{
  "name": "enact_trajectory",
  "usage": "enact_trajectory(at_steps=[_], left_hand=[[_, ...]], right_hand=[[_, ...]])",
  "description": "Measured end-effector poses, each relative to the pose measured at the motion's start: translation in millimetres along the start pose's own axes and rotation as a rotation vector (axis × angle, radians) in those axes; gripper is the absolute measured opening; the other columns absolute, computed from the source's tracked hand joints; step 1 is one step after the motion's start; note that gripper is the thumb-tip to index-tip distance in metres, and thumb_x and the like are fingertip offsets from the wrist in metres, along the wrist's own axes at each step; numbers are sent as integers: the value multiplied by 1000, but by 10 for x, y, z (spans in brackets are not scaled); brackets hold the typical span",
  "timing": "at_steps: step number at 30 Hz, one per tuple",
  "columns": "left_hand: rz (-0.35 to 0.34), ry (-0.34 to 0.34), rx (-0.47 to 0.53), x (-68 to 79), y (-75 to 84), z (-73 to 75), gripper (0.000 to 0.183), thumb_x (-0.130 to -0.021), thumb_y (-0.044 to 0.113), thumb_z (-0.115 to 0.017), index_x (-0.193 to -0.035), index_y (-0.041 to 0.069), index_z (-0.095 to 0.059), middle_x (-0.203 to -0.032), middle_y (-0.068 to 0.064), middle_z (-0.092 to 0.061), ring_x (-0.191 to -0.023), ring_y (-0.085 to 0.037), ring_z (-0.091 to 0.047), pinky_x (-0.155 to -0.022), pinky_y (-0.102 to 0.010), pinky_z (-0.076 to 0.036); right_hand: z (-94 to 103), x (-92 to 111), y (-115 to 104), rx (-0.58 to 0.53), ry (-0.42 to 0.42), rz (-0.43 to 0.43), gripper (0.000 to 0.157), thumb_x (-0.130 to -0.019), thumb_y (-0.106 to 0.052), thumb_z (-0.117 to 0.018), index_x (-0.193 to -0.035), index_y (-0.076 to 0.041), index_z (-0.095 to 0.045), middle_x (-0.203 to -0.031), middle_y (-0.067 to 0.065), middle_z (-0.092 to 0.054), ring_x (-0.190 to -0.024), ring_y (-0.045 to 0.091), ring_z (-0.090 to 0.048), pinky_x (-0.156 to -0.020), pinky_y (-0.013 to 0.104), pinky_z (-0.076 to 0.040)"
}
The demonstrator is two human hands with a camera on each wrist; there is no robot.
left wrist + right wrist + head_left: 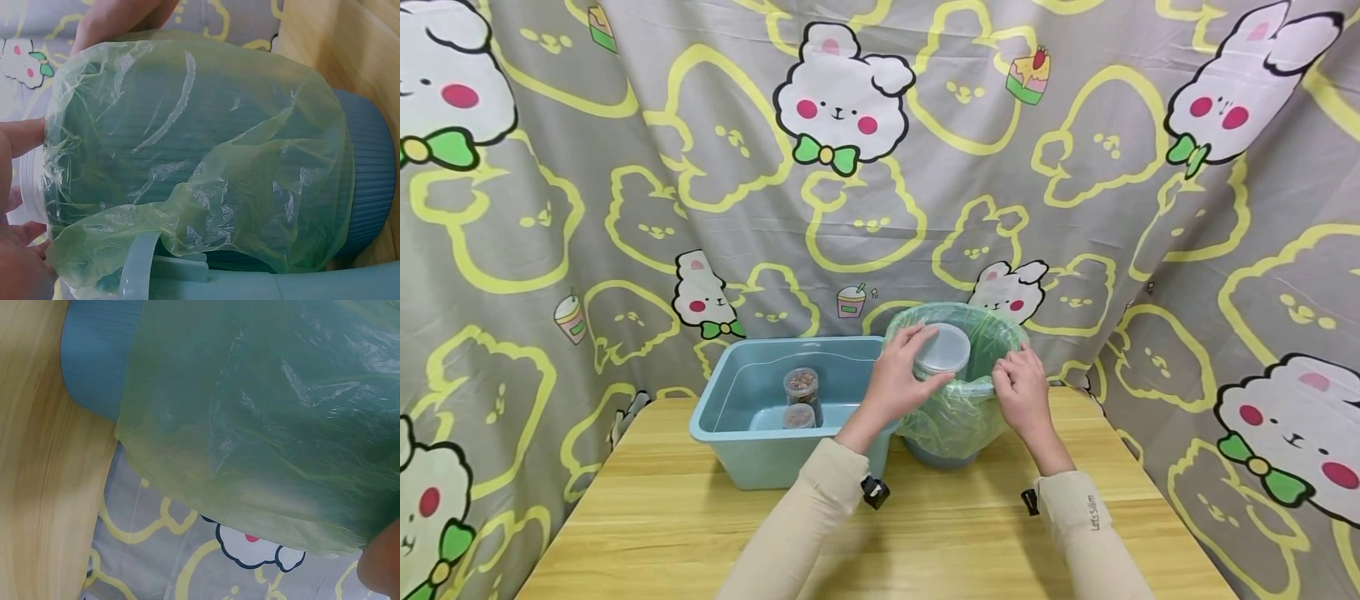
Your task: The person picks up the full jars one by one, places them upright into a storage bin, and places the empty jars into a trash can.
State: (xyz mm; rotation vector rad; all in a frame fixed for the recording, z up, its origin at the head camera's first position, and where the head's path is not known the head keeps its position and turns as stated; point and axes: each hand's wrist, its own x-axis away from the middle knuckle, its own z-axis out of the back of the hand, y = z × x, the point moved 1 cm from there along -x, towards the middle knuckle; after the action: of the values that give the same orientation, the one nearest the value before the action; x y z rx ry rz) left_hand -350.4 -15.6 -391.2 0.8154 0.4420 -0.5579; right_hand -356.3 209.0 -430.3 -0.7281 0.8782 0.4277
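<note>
My left hand holds a clear round jar with a whitish lid, thumb on one side and fingers on the other. The jar sits partly inside the mouth of a blue ribbed bin, its lower part hidden. A thin green plastic bag lines the bin and hangs over its outside. In the left wrist view, the jar's edge shows at the bag-covered rim. My right hand grips the rim and bag on the right with curled fingers; only a bit of it appears in the right wrist view.
Left of the bin, touching or nearly touching it, stands a light-blue rectangular tub. Inside are two small clear lidded jars, one with brownish contents, the other nearer. Everything stands on a wooden table before a patterned curtain.
</note>
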Motion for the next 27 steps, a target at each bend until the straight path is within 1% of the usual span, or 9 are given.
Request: enact_trajectory(at_steps=[4,10,14,17,21,27], left_hand=[[13,-35,-19,5,-1,-12,70,-90,36,-81,-151,17,-54,-157,-18,-46,-138,-40,-51,-99,-56,-52],[23,-82,-46,13,17,-14,69,-95,39,-75,-154,16,-49,-161,-18,-41,-142,-39,-47,-101,-58,-50],[23,-111,-61,23,38,-8,65,-99,37,-70,-155,14,-47,-162,-14,-40,-146,-36,-45,-110,-57,-45],[22,-137,-63,30,46,-10,63,-102,35,-66,-156,12,-45,-164,-13,-39,-148,-35,-42,-116,-56,-40],[16,-144,-50,40,35,-17,63,-103,36,-65,-157,11,-44,-164,-13,-38,-147,-36,-43,-116,-57,-40],[2,-147,-36,52,23,-9,63,-103,37,-64,-157,11,-44,-163,-11,-40,-147,-34,-44,-115,-56,-41]], right_hand=[[2,5,5,6,-5,-2,38,-91,0,-45,-56,-11,-37,-61,3,-27,-70,29,-40,-119,59,-31],[0,5,9,12,0,5,37,-91,0,-45,-56,-10,-37,-61,3,-28,-69,30,-40,-118,58,-32],[-2,6,18,10,-4,0,38,-92,1,-45,-56,-10,-37,-61,4,-27,-67,27,-37,-119,58,-31],[-2,9,25,12,-5,-1,38,-92,0,-45,-56,-11,-37,-61,3,-27,-68,26,-38,-119,58,-30],[-3,11,31,16,-8,-1,38,-92,-1,-45,-57,-11,-37,-62,1,-27,-70,27,-40,-119,58,-30],[0,9,27,11,-14,-7,38,-93,-2,-45,-57,-12,-38,-63,1,-28,-70,28,-41,-120,57,-30]])
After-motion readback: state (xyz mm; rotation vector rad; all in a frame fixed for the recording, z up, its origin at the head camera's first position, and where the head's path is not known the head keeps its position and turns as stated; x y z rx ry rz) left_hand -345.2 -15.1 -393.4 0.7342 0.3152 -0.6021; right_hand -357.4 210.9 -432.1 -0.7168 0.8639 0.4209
